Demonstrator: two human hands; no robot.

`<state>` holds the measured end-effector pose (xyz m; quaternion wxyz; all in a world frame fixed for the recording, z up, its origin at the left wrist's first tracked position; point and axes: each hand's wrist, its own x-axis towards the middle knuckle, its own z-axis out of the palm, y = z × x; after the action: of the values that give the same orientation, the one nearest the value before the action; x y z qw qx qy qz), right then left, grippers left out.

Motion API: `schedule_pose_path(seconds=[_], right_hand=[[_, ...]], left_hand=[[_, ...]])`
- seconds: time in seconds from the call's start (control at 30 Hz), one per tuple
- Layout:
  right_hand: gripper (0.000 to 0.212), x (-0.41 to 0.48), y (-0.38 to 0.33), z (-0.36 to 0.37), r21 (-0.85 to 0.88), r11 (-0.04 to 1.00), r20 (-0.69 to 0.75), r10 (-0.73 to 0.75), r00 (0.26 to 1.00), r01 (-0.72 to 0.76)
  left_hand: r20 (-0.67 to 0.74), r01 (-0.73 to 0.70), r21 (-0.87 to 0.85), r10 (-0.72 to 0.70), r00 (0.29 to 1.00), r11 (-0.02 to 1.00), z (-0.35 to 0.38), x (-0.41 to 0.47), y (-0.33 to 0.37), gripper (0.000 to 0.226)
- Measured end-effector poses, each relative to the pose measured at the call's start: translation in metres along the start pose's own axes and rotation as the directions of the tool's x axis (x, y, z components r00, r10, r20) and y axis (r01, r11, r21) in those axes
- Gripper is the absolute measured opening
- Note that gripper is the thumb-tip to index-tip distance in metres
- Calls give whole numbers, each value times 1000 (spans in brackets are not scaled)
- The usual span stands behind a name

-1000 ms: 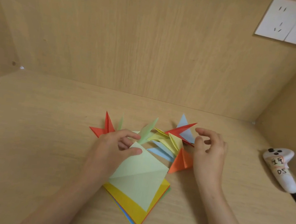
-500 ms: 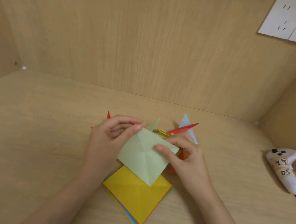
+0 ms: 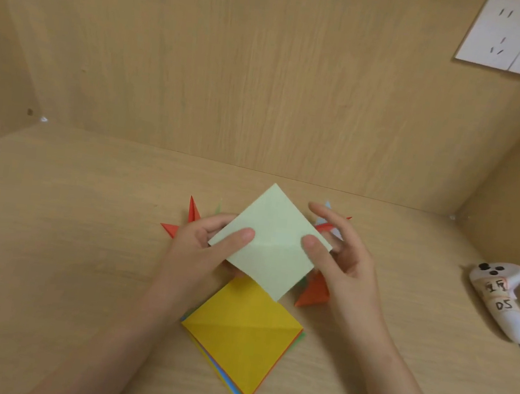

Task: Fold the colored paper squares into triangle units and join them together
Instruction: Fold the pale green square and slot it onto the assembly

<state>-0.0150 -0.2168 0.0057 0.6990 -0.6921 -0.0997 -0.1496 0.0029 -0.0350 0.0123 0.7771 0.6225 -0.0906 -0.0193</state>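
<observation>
A pale green paper square [image 3: 271, 239] with diagonal creases is held up off the desk, corner pointing down. My left hand [image 3: 204, 249] pinches its left side, thumb on top. My right hand [image 3: 339, 260] pinches its right side, thumb on top and fingers spread behind. Below lies a stack of colored squares [image 3: 242, 331] with a yellow sheet on top. Folded units lie behind the sheet: red points [image 3: 182, 224] at the left, an orange unit [image 3: 314, 291] at the right, a red and blue tip [image 3: 328, 224] past my right fingers. Most of that pile is hidden.
A white controller [image 3: 499, 301] with handwritten labels lies at the desk's right edge. Wooden walls close in the desk at the back and right. A white wall socket [image 3: 517, 39] sits at the upper right.
The green square came off the stack, first lifted by my left hand, then taken by both hands and raised higher. The yellow sheet beneath is now uncovered.
</observation>
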Motion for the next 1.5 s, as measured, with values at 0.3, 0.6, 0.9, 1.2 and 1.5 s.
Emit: schedule_pose_path(seconds=[0.3, 0.6, 0.9, 1.2, 1.5], right_hand=[[41, 0, 1, -4, -193, 978, 189, -40, 981, 77], [17, 0, 0, 2, -51, 998, -2, 39, 999, -39], [29, 0, -5, 6, 10, 999, -25, 42, 999, -42], [29, -5, -5, 10, -144, 990, 70, 18, 997, -8], [40, -5, 1, 10, -505, 797, 117, -317, 941, 331]], left_hand=[[-43, 32, 0, -32, 999, 999, -2, 3, 0, 15], [119, 90, -39, -85, 989, 995, 6, -3, 3, 35], [50, 3, 266, -17, 999, 964, 5, -2, -5, 26], [44, -8, 178, 0, 999, 984, 2, 1, -8, 8], [-70, 119, -128, -129, 989, 985, -1, 5, -4, 19]])
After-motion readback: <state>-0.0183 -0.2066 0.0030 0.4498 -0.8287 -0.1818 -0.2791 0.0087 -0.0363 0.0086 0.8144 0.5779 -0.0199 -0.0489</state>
